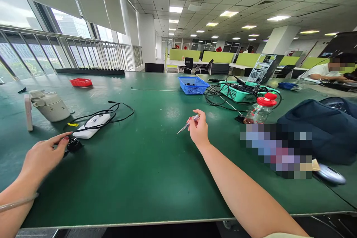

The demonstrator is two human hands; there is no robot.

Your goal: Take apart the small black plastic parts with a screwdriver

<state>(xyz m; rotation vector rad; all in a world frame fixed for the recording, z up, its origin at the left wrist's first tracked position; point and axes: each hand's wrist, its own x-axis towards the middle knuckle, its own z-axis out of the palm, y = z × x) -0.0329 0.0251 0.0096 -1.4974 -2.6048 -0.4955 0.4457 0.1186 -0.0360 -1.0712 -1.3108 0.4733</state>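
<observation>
At the left of the table, my left hand (46,156) has its thumb and fingers closed at a small, shiny black object (74,144), whose exact kind I cannot make out. Just beyond it lies a white power bank (92,125) with a black cable (114,111) looped over it. Near the middle, my right hand (199,130) grips a slim screwdriver (184,128) with a clear handle. Its thin metal tip points down and left, close to the green tabletop (150,171).
A beige cup (51,106) and an upright pink item (28,112) stand at the left. Farther back are a red tray (80,82), a blue basket (193,85) and a teal basket (237,93) with cables. A red-capped jar (259,109) and dark bag (318,130) occupy the right; a person (331,68) sits beyond.
</observation>
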